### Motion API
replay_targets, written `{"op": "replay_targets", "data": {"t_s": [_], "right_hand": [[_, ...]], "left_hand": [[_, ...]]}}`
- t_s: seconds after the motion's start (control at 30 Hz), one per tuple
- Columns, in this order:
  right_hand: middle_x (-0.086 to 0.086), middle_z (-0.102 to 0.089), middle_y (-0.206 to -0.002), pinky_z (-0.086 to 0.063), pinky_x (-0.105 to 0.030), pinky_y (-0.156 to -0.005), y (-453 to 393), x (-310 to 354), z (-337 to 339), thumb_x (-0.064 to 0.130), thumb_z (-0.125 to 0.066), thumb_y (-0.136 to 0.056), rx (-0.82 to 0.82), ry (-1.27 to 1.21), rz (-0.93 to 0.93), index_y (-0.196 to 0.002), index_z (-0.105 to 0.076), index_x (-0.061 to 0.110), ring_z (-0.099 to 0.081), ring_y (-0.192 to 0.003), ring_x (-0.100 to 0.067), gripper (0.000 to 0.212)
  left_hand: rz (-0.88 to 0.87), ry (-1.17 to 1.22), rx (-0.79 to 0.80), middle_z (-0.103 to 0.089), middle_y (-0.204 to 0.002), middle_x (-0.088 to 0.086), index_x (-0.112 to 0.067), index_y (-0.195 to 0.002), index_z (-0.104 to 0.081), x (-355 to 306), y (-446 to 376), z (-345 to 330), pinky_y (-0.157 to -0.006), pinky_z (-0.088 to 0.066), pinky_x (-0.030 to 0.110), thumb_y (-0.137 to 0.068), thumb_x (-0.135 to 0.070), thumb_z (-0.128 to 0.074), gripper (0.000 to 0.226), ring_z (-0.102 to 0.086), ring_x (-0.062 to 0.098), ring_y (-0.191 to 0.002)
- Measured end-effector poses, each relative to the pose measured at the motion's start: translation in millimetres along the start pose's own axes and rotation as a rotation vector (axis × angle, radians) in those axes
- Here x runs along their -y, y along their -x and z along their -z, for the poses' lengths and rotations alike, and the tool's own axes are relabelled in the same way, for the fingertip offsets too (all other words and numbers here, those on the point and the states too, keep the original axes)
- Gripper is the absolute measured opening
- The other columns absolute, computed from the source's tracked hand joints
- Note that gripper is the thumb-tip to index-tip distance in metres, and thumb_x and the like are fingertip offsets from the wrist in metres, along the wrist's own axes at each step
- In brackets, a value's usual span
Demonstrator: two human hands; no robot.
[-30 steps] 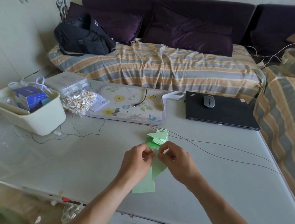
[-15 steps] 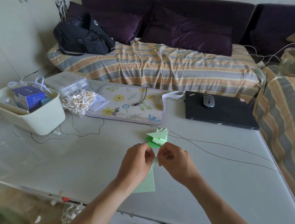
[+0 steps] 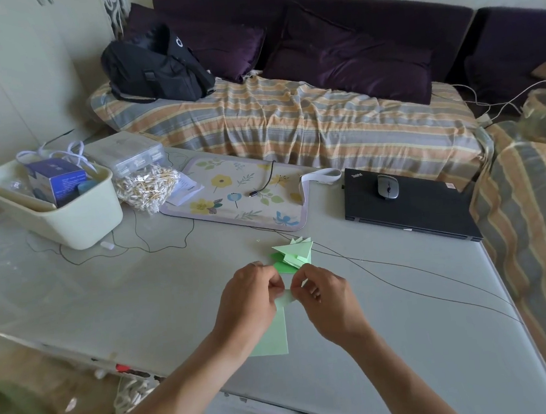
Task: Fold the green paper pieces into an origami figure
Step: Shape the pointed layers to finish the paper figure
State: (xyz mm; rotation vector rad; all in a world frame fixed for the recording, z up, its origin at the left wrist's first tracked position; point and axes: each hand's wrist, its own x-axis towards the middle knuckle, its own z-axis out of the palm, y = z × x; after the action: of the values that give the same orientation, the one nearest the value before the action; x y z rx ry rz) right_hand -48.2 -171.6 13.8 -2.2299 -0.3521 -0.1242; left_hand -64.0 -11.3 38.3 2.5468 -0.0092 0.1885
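My left hand [image 3: 248, 303] and my right hand [image 3: 327, 299] meet over the table, and both pinch a small piece of light green paper [image 3: 285, 299] between thumb and fingers. Most of that piece is hidden by the fingers. A flat sheet of light green paper [image 3: 274, 337] lies on the table under my left hand and wrist. Just beyond my hands sits a small pile of folded green paper pieces [image 3: 294, 254], pointed and stacked on each other.
A black laptop [image 3: 410, 208] with a mouse [image 3: 387, 187] on it lies at the right. A floral mat [image 3: 240, 193], a cream tub [image 3: 53, 206], a bag of cotton swabs [image 3: 146, 188] and thin black cables [image 3: 403, 278] are on the grey table [image 3: 141, 301].
My hands have drawn closer together. The loose triangular flap that hung below them has been folded up, leaving only a small bit of paper showing between the fingers.
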Motion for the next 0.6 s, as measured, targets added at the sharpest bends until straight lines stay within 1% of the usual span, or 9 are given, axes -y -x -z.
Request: {"op": "replay_targets", "data": {"t_s": [0.07,0.17,0.27,0.33,0.4,0.47,0.53,0.6], "right_hand": [[0.007,-0.066,-0.076,-0.047,-0.017,-0.064,-0.2,0.7,0.9,0.007,-0.068,-0.086,0.007,-0.031,0.004,-0.081,-0.068,0.016,-0.059,-0.071,-0.012,0.010],[0.009,-0.066,-0.075,-0.043,-0.012,-0.064,0.1,2.9,3.2,0.005,-0.071,-0.084,0.046,-0.061,-0.006,-0.081,-0.071,0.015,-0.058,-0.070,-0.008,0.010],[0.010,-0.062,-0.075,-0.042,-0.016,-0.064,-0.6,2.6,2.0,0.002,-0.067,-0.083,0.047,-0.006,0.017,-0.079,-0.068,0.016,-0.054,-0.070,-0.009,0.014],[0.009,-0.057,-0.074,-0.040,-0.018,-0.063,-1.1,1.1,1.1,-0.001,-0.064,-0.083,0.023,0.030,0.034,-0.078,-0.065,0.016,-0.051,-0.069,-0.009,0.018],[0.007,-0.055,-0.073,-0.037,-0.017,-0.061,-1.2,-0.9,1.1,-0.002,-0.063,-0.082,-0.002,0.065,0.030,-0.075,-0.063,0.016,-0.049,-0.069,-0.011,0.019],[0.004,-0.058,-0.073,-0.037,-0.016,-0.060,-1.2,-2.2,1.8,0.000,-0.066,-0.083,-0.015,0.072,-0.007,-0.075,-0.064,0.016,-0.051,-0.073,-0.014,0.018],[0.006,-0.062,-0.071,-0.039,-0.013,-0.060,-2.0,-2.2,4.2,0.007,-0.072,-0.083,-0.018,0.029,-0.073,-0.075,-0.068,0.015,-0.055,-0.073,-0.009,0.012],[0.009,-0.061,-0.064,-0.040,-0.013,-0.058,-2.8,-1.7,7.4,0.015,-0.078,-0.082,-0.035,-0.003,-0.127,-0.073,-0.070,0.012,-0.056,-0.066,-0.004,0.013]], "left_hand": [[0.006,-0.010,0.001,-0.066,-0.080,-0.009,-0.023,-0.081,-0.073,-0.3,0.5,0.6,-0.063,-0.038,0.024,-0.085,-0.011,-0.075,0.013,-0.065,0.013,-0.078],[0.026,0.011,0.017,-0.069,-0.079,-0.008,-0.025,-0.080,-0.074,0.0,0.6,1.2,-0.064,-0.045,0.026,-0.083,-0.013,-0.077,0.012,-0.066,0.013,-0.076],[0.025,0.045,0.018,-0.070,-0.078,-0.008,-0.026,-0.081,-0.075,-1.3,1.8,1.6,-0.066,-0.050,0.030,-0.084,-0.024,-0.079,0.006,-0.066,0.014,-0.077],[0.021,0.043,0.005,-0.069,-0.079,-0.008,-0.025,-0.083,-0.074,-1.6,2.1,2.2,-0.066,-0.050,0.031,-0.085,-0.029,-0.079,0.007,-0.065,0.014,-0.077],[0.016,0.011,-0.015,-0.065,-0.081,-0.011,-0.024,-0.082,-0.073,-1.1,1.5,3.2,-0.065,-0.045,0.027,-0.086,-0.022,-0.077,0.006,-0.064,0.013,-0.077],[0.020,-0.007,-0.033,-0.064,-0.079,-0.012,-0.023,-0.080,-0.072,0.3,0.9,2.8,-0.062,-0.038,0.023,-0.084,-0.008,-0.074,0.016,-0.064,0.013,-0.078],[0.044,-0.012,-0.036,-0.067,-0.080,-0.011,-0.022,-0.078,-0.073,0.7,1.5,4.0,-0.062,-0.035,0.022,-0.083,-0.001,-0.069,0.022,-0.065,0.012,-0.078],[0.074,-0.011,-0.037,-0.070,-0.080,-0.011,-0.022,-0.077,-0.073,1.6,1.6,6.1,-0.062,-0.037,0.023,-0.081,0.002,-0.064,0.026,-0.066,0.012,-0.078]]}}
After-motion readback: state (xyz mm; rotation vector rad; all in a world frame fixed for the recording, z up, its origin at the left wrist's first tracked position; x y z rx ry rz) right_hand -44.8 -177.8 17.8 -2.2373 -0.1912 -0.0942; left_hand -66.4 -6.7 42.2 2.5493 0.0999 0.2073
